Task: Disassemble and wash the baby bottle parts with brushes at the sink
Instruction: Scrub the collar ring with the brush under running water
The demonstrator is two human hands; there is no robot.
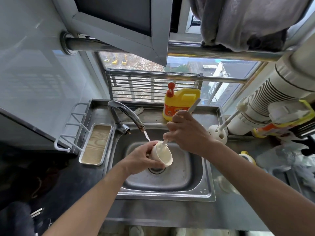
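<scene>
Stainless steel surface [219,212] under a window, with an inset sink [208,184]. Tap [126,113] at 11 o'clock of the bowl, running a thin stream of water [147,136]. Detergent jug [180,103], yellow with a red cap, at 12 o'clock on the back ledge. Cream tray [95,143] at 9 o'clock. White brush holder [217,134] with a second brush standing in it at 2 o'clock. Item being washed: cream cup-shaped bottle part [164,155], held above the drain [156,169] near the bowl's centre, its mouth tilted up toward 11 o'clock where the stream ends. Left hand [141,157]: fingers and thumb curled round the part's outer wall, gripping from 9 o'clock. Right hand [185,132]: fingers closed round the handle of the brush [193,106], free end pointing to 1 o'clock, bristle head at the part's mouth. Step judged in hand: scrubbing the interior. Recommended handling: push the bristles down to the base, twist the brush while the left hand turns the part so the whole wall is covered, hold the mouth under the stream to flush residue, and grip firmly, since wet plastic probably slips.
</scene>
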